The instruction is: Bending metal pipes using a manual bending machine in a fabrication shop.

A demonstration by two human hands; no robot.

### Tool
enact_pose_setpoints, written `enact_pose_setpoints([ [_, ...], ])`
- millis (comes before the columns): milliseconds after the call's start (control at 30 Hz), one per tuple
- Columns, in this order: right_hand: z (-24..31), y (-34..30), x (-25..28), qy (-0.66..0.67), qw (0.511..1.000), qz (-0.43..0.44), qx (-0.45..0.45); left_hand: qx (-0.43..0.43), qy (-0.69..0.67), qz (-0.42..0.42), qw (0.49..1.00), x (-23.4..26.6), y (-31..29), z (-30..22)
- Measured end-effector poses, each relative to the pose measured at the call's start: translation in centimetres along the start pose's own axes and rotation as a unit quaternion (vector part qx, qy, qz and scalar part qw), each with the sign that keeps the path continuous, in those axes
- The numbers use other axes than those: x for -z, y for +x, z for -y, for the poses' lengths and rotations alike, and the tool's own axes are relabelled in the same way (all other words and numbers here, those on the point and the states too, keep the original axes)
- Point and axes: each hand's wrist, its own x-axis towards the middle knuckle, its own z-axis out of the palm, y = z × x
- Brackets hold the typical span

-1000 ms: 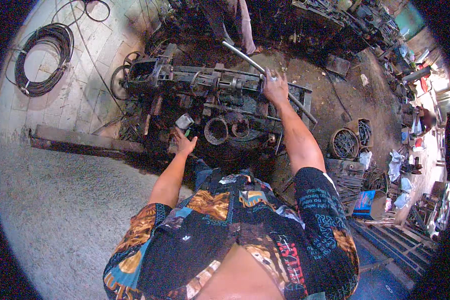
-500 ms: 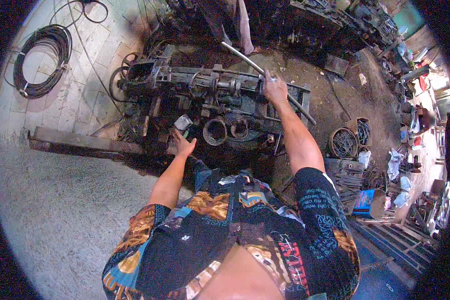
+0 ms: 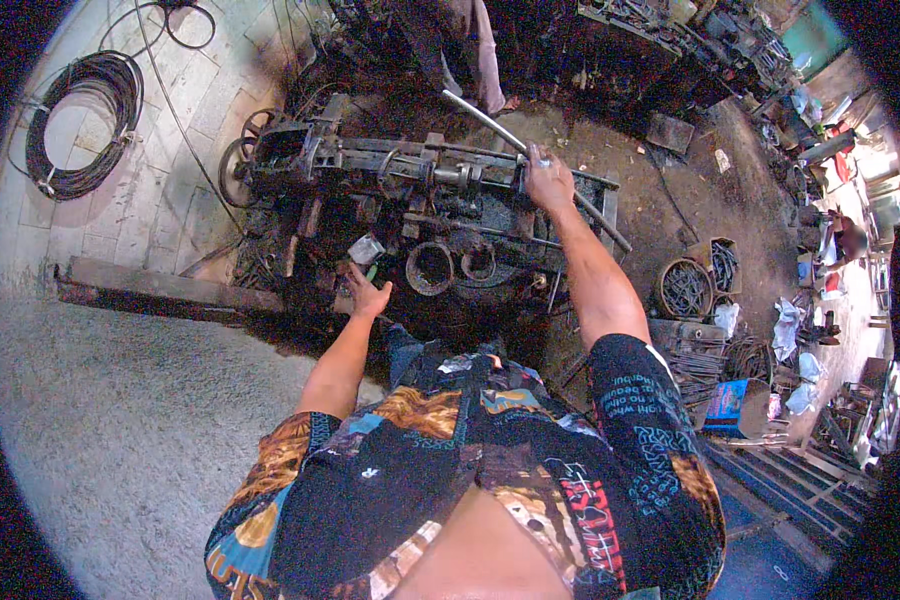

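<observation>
Near the middle of the view stands a dark, greasy lathe-like machine [image 3: 455, 175]. My right hand [image 3: 550, 182] is closed round a long metal rod [image 3: 485, 120], which slants across the right end of the machine. My left hand [image 3: 370, 293] is at the machine's near side, its thumb and fingers apart. Just beyond those fingers sits a small pale box-shaped part [image 3: 366, 248], with a green piece [image 3: 372, 272] beside it. Whether the fingertips touch that green piece is unclear. Two round metal rings [image 3: 430, 268] lie to the right of the left hand.
A coil of black cable [image 3: 88, 125] lies on the tiles at far left. A long beam [image 3: 165, 285] extends left of the machine. At right are a round basket of metal pieces [image 3: 686, 288] and a blue box [image 3: 730, 405]. Another person's leg [image 3: 487, 60] shows beyond the machine.
The fingers of my left hand have spread slightly beside the green piece. My right hand and the rod stay in nearly the same place.
</observation>
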Motion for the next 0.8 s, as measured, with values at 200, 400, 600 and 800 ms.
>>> enact_pose_setpoints([
  [200, -0.3, 0.2, -0.5, -0.012, 0.997, 0.071, -0.021, 0.033, 0.042, -0.028, 0.998, -0.6, 0.1, 0.4],
  [400, -1.2, 0.6, -2.2, 0.0, 1.0, -0.01, -0.005, -0.004, 0.024, -0.058, 0.998, -0.4, 0.0, 0.0],
  [600, -0.1, -0.3, -0.1, -0.03, 0.998, 0.033, -0.036, 0.045, 0.002, 0.023, 0.999, 0.8, -0.8, -0.9],
  [800, -0.1, -0.2, -0.2, -0.072, 0.997, -0.041, 0.008, 0.071, 0.048, -0.011, 0.996, -0.9, 0.2, 1.1],
])
